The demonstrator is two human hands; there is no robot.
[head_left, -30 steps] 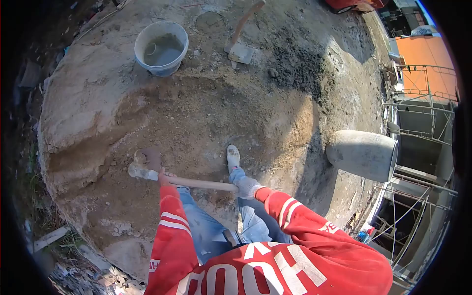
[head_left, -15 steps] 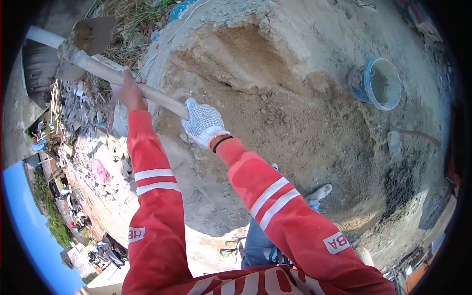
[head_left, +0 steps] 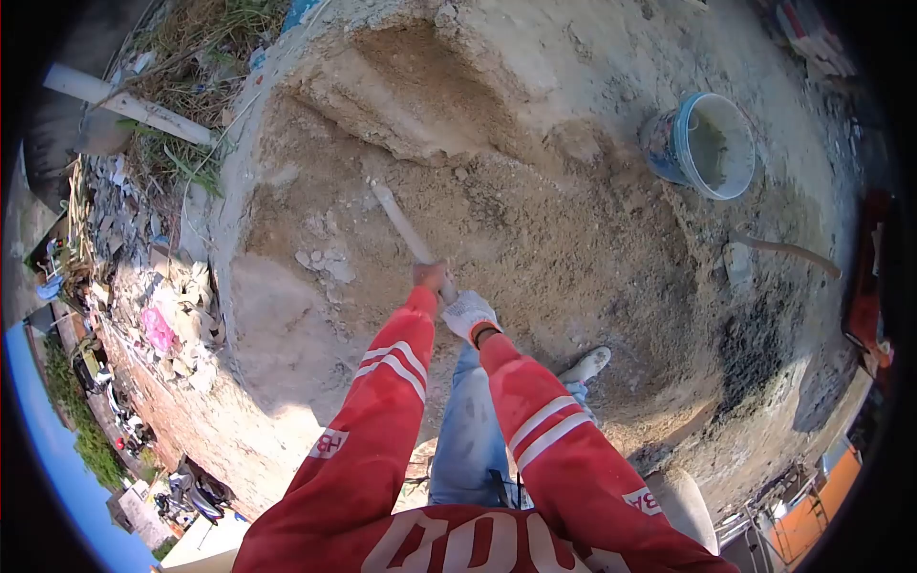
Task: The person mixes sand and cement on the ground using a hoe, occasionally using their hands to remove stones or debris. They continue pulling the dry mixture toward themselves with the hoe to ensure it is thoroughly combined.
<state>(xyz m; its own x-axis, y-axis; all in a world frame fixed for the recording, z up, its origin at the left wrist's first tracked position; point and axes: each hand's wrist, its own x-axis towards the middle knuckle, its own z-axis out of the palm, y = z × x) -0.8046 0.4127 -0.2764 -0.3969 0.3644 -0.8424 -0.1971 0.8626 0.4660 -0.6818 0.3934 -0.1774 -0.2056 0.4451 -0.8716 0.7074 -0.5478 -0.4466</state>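
Item one: a long-handled digging tool with a pale, straight wooden shaft [head_left: 405, 227], at the middle of the brown earth pit [head_left: 564, 258], in front of the person's body. The far end met the loose soil; the working head could not be made out there, so whether it was buried or merely hidden I could not tell.

Item two: a pair of hands, both closed around the shaft. The left hand [head_left: 433, 276], bare, gripped it farther along; the right hand [head_left: 470, 313], in a white knitted glove with an orange cuff edge, was wrapped round it nearer the body, just beside the left. Neither was spread.

Step in hand, as I judged it from where I stood: a digging or loosening stroke, with the tool at the ground. The next move seemed to call for a firm two-handed hold and a pull or lift in line with the shaft, the feet kept clear of the head.

Orientation: the long axis ran on a diagonal, from the gloved hand away from the body and toward the person's left; the far end pointed at the foot of the hollowed earth bank [head_left: 420, 91].

Also noted: to the right, a round bucket with a blue outside and pale rim [head_left: 666, 145], upright beside the pit; near it, a second tool with a curved brown handle [head_left: 791, 251], lying on the ground.
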